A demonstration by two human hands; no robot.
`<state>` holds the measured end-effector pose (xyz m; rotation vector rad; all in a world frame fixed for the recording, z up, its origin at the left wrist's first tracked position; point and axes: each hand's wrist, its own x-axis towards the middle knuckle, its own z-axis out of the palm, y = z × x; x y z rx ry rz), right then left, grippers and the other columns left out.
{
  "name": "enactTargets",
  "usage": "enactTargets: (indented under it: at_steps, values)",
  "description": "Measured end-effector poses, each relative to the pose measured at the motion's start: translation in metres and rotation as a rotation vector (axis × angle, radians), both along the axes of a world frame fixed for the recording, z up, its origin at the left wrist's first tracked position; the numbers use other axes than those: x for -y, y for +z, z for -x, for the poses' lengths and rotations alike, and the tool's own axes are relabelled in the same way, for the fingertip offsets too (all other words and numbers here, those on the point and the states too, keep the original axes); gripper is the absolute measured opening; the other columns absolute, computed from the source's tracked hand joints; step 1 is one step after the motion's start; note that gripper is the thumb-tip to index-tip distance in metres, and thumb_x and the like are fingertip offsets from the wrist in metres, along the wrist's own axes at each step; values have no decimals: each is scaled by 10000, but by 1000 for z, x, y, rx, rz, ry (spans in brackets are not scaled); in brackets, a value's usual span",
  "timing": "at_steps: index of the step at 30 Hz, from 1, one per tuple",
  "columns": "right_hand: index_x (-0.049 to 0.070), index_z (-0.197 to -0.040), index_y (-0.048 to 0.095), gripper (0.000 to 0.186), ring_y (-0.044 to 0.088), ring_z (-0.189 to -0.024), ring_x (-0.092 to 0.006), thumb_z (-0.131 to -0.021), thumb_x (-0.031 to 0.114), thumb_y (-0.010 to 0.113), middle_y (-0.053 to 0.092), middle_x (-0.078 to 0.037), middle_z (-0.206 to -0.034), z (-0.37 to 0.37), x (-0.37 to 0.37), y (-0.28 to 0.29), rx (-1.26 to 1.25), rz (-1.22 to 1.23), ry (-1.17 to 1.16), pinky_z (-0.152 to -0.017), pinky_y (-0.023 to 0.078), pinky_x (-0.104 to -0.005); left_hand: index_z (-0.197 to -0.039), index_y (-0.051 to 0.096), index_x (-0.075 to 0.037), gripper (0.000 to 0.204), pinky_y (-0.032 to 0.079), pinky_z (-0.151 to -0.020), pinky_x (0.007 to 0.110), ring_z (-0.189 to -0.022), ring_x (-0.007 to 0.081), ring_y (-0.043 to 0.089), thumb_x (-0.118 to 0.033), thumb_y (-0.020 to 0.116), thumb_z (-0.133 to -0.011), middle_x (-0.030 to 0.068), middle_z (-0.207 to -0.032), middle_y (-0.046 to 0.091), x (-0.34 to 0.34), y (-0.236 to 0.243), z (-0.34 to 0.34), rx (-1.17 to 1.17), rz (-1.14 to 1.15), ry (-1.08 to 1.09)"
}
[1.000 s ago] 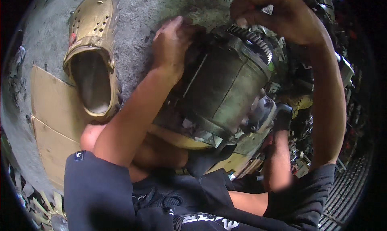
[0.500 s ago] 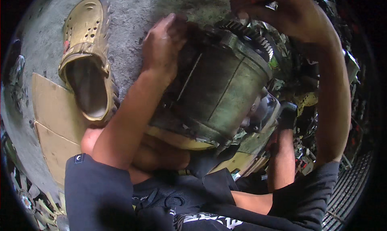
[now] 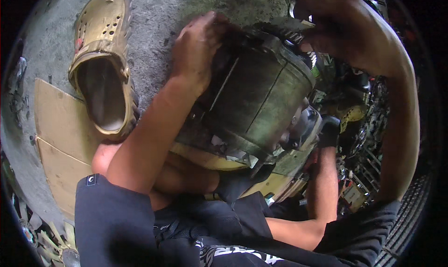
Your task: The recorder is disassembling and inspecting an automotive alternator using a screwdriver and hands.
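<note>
A greasy, ribbed cylindrical metal housing (image 3: 261, 97) lies in front of me with a toothed gear wheel (image 3: 291, 35) at its far end. My left hand (image 3: 198, 48) grips the housing's far left side, its fingertips lost in dark shadow. At the gear's rim is my right hand (image 3: 343, 31), bent in from the right with the fingers curled and the thumb close to the teeth. Whatever those fingers pinch is too dark to make out. A smaller rounded metal part (image 3: 305, 129) sticks out from the housing's right side.
A tan clog (image 3: 105, 76) rests on the grey concrete floor (image 3: 151, 31) at left, beside folded cardboard (image 3: 63, 141). My bent legs flank the housing's near side. Dark scrap parts (image 3: 368, 141) crowd the right, with metal bars (image 3: 406, 220) below. A finned fan-like part (image 3: 56, 241) lies lower left.
My right hand has come down and right, closer to the gear's teeth. The left hand and the housing have shifted slightly right in the picture, while the view itself has also moved a little.
</note>
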<state>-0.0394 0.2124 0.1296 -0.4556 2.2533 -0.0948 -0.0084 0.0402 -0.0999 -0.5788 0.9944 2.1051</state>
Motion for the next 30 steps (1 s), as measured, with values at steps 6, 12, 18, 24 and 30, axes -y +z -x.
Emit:
enactTargets:
  at_steps: [6,12,18,24,30]
  values:
    - [46,-1088,609,233,671,-611,-319,-952,205,708,670,-133,-697,5,1,-4,53,127,-85,-549,494,-439,-1105,665,-41,294,464,-931,351,-997,231,655,-298,553,-1016,124,-1044,721,-1,-1,-2,11,6,18]
    - [31,-1128,626,265,689,-816,-367,-1012,270,626,685,-195,-849,10,5,-3,73,32,53,-695,527,-481,-1125,664,-25,302,462,-943,338,-1002,226,653,-286,557,-1016,122,-1071,711,0,6,-2,-23,-45,-16]
    - [18,-1068,696,329,676,-844,-374,-1050,317,560,693,-179,-888,23,-1,-14,150,83,43,-734,525,-492,-1141,667,-2,308,460,-944,287,-1016,170,643,-265,558,-1023,84,-1073,697,-3,12,-8,-176,-110,-62]
    - [20,-1041,709,360,675,-818,-380,-1050,343,550,693,-186,-865,47,-8,-26,407,86,135,-739,519,-504,-1129,678,3,307,456,-953,280,-1019,153,636,-259,553,-1031,67,-1051,694,-5,7,-8,-217,-168,-83]
    - [30,-1010,718,385,676,-793,-364,-1042,376,552,693,-193,-843,54,4,-32,427,-53,122,-728,507,-513,-1126,678,10,303,458,-953,286,-1023,153,637,-247,546,-1035,70,-1055,696,-3,8,-7,-259,-182,-90]
